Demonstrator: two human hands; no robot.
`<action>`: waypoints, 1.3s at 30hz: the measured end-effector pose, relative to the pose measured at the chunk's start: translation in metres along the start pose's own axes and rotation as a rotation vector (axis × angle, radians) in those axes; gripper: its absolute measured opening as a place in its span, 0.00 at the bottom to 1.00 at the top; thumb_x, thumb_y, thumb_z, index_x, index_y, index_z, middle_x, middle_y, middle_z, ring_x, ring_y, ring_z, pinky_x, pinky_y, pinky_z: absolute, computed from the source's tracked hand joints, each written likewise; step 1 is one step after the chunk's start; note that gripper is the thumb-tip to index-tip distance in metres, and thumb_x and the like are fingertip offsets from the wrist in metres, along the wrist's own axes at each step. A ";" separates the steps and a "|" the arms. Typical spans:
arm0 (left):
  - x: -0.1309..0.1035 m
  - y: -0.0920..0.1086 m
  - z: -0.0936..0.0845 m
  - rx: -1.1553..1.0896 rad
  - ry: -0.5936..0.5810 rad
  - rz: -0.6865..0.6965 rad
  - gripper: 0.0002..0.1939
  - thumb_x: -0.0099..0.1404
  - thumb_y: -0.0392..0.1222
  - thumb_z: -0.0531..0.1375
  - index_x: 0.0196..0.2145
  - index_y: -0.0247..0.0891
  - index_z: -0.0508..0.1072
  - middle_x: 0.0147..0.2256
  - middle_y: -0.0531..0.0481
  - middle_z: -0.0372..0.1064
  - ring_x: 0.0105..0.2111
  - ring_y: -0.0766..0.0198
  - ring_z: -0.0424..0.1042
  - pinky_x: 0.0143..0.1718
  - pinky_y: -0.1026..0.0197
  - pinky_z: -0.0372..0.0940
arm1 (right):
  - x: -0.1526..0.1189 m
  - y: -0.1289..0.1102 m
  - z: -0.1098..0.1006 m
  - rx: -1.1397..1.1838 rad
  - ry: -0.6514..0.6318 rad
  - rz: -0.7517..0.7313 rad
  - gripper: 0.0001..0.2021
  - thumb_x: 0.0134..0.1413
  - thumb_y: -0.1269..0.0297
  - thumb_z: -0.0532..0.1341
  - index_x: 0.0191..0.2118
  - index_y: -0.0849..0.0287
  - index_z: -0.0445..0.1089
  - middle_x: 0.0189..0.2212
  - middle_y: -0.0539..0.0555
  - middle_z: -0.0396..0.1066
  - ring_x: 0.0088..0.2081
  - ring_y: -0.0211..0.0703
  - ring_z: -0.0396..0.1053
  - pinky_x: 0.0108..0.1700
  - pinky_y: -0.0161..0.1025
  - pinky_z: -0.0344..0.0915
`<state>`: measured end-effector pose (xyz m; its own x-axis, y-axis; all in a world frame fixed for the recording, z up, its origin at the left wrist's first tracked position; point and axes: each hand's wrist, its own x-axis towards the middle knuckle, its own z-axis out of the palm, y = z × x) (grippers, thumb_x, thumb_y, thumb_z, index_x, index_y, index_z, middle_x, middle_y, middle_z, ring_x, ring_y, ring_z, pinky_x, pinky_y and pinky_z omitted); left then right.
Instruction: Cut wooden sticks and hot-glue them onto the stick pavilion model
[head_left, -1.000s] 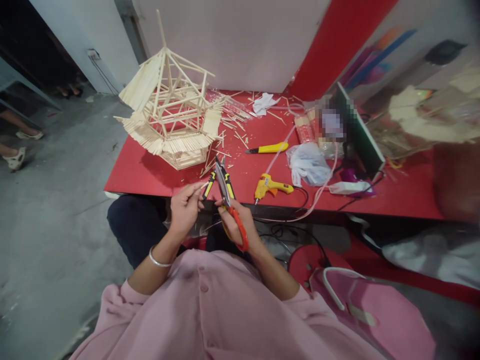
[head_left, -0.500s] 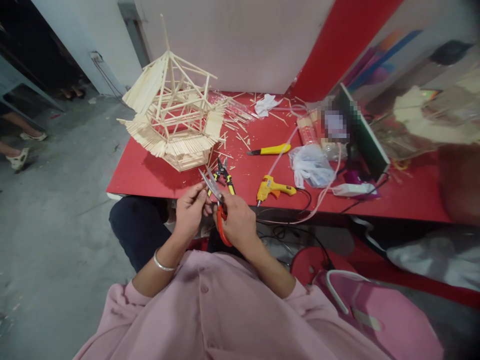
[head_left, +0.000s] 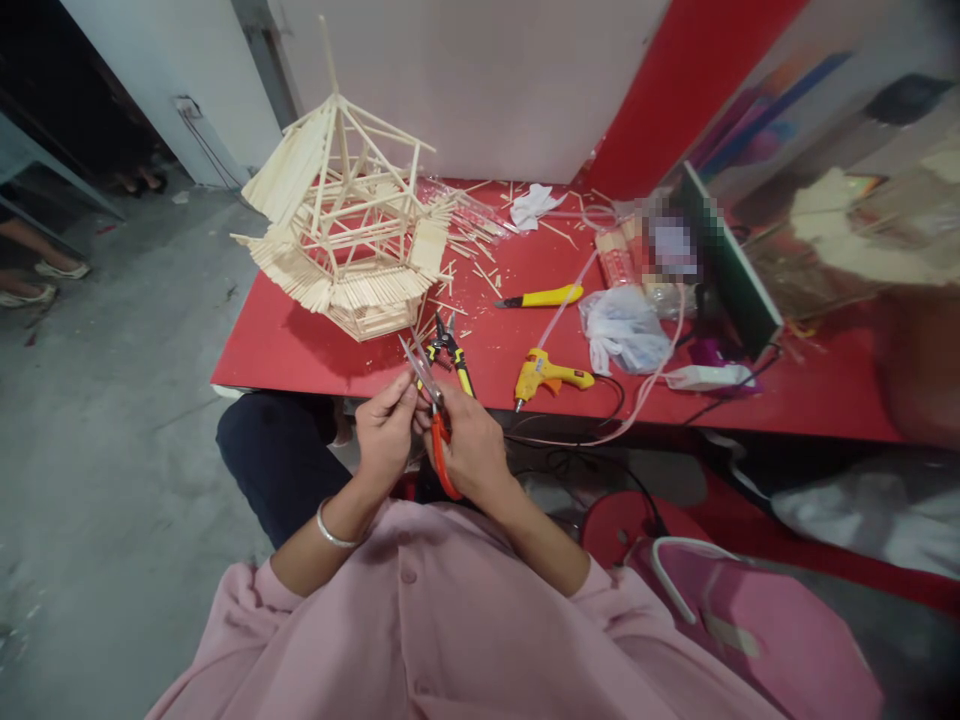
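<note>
My right hand [head_left: 474, 445] is closed on red-handled scissors [head_left: 441, 450], whose blades point up and to the left, slightly apart. Beside the blades, my left hand [head_left: 386, 425] is pinched shut at the fingertips; what it holds is too small to make out. Just beyond the hands lie black and yellow pliers [head_left: 452, 355] on the red table [head_left: 300, 350]. A model of thin wooden sticks [head_left: 367, 225], with a partly covered pointed roof, stands on the table at the left.
A yellow glue gun [head_left: 551, 378], a yellow cutter [head_left: 541, 298] and a plastic bag [head_left: 624, 330] lie right of the pliers. Loose sticks [head_left: 487, 275] are scattered behind. A green board [head_left: 731, 260] stands farther right. Another person's feet [head_left: 64, 268] show at the left.
My left hand has shifted slightly right and down, nearer the scissors. The scissor blades look closer together. The feet at the left have moved a little.
</note>
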<state>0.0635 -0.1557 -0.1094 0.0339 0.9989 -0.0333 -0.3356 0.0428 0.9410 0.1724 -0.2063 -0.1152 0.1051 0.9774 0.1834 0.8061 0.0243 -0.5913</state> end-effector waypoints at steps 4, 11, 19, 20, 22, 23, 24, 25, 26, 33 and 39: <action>-0.001 -0.001 0.000 -0.002 0.027 0.004 0.15 0.54 0.49 0.71 0.38 0.40 0.83 0.21 0.56 0.72 0.16 0.72 0.66 0.18 0.69 0.65 | 0.002 0.000 -0.001 0.030 -0.031 -0.001 0.25 0.58 0.62 0.54 0.60 0.59 0.62 0.49 0.61 0.73 0.49 0.52 0.71 0.50 0.46 0.67; -0.003 0.001 -0.001 0.059 0.000 0.075 0.14 0.58 0.47 0.69 0.42 0.42 0.82 0.22 0.56 0.71 0.17 0.73 0.66 0.19 0.69 0.65 | 0.000 -0.003 0.002 0.146 0.026 -0.002 0.19 0.56 0.63 0.55 0.53 0.57 0.68 0.37 0.56 0.77 0.38 0.46 0.74 0.41 0.38 0.67; 0.008 0.001 -0.001 0.012 0.002 0.055 0.15 0.59 0.48 0.68 0.42 0.38 0.81 0.24 0.54 0.73 0.19 0.72 0.69 0.17 0.70 0.60 | 0.014 0.012 -0.006 0.107 0.138 0.161 0.19 0.59 0.59 0.53 0.53 0.58 0.71 0.28 0.53 0.76 0.26 0.41 0.71 0.32 0.36 0.65; 0.010 0.002 -0.002 0.019 0.010 0.047 0.15 0.59 0.49 0.68 0.40 0.37 0.80 0.24 0.53 0.73 0.18 0.72 0.69 0.16 0.71 0.59 | 0.024 0.019 -0.012 0.050 0.159 0.216 0.21 0.59 0.58 0.54 0.55 0.58 0.70 0.28 0.54 0.76 0.26 0.43 0.71 0.33 0.37 0.65; 0.014 0.006 -0.003 0.025 0.016 0.026 0.14 0.58 0.50 0.68 0.34 0.35 0.78 0.24 0.53 0.74 0.16 0.74 0.66 0.15 0.71 0.55 | 0.049 0.033 -0.023 -0.113 0.158 0.322 0.24 0.59 0.55 0.56 0.57 0.59 0.68 0.31 0.58 0.77 0.32 0.48 0.74 0.37 0.40 0.66; 0.016 0.008 -0.004 0.022 0.015 0.016 0.15 0.57 0.50 0.69 0.32 0.35 0.76 0.25 0.53 0.74 0.15 0.75 0.64 0.14 0.71 0.53 | 0.063 0.040 -0.026 -0.207 0.132 0.381 0.24 0.59 0.54 0.55 0.57 0.59 0.68 0.33 0.59 0.78 0.35 0.51 0.75 0.38 0.41 0.66; 0.018 0.010 -0.005 0.018 0.011 0.006 0.15 0.57 0.51 0.69 0.31 0.35 0.75 0.24 0.53 0.73 0.14 0.75 0.63 0.14 0.71 0.52 | 0.076 0.045 -0.028 -0.286 0.083 0.414 0.23 0.60 0.55 0.55 0.57 0.59 0.68 0.35 0.61 0.78 0.37 0.53 0.75 0.39 0.42 0.65; 0.019 0.012 -0.007 0.015 0.006 -0.005 0.16 0.57 0.51 0.69 0.31 0.35 0.74 0.24 0.54 0.72 0.14 0.75 0.62 0.14 0.71 0.52 | 0.088 0.049 -0.029 -0.348 0.041 0.425 0.22 0.60 0.57 0.54 0.55 0.61 0.69 0.37 0.64 0.78 0.39 0.54 0.75 0.40 0.43 0.65; 0.021 0.015 -0.008 0.016 0.004 -0.013 0.16 0.57 0.51 0.69 0.31 0.35 0.73 0.22 0.55 0.71 0.14 0.75 0.61 0.14 0.72 0.51 | 0.098 0.051 -0.029 -0.381 -0.009 0.412 0.21 0.60 0.58 0.54 0.54 0.64 0.70 0.38 0.66 0.77 0.40 0.55 0.75 0.41 0.43 0.65; 0.041 0.033 -0.029 0.032 0.050 0.076 0.12 0.58 0.48 0.69 0.32 0.36 0.77 0.15 0.61 0.55 0.13 0.76 0.51 0.14 0.70 0.46 | 0.097 0.070 -0.064 -0.443 0.011 0.304 0.22 0.60 0.66 0.51 0.57 0.60 0.69 0.52 0.63 0.74 0.51 0.51 0.72 0.47 0.40 0.63; 0.056 0.054 -0.038 -0.070 0.048 0.038 0.15 0.57 0.50 0.69 0.31 0.38 0.72 0.16 0.61 0.55 0.15 0.75 0.54 0.15 0.71 0.49 | 0.059 0.152 -0.107 -0.659 -0.417 0.448 0.19 0.51 0.58 0.61 0.47 0.60 0.76 0.45 0.66 0.75 0.45 0.54 0.73 0.39 0.41 0.61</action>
<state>0.0115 -0.0964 -0.0736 -0.0250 0.9996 -0.0154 -0.4006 0.0041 0.9162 0.3634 -0.1675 -0.1106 0.3738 0.8661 -0.3319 0.9242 -0.3778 0.0553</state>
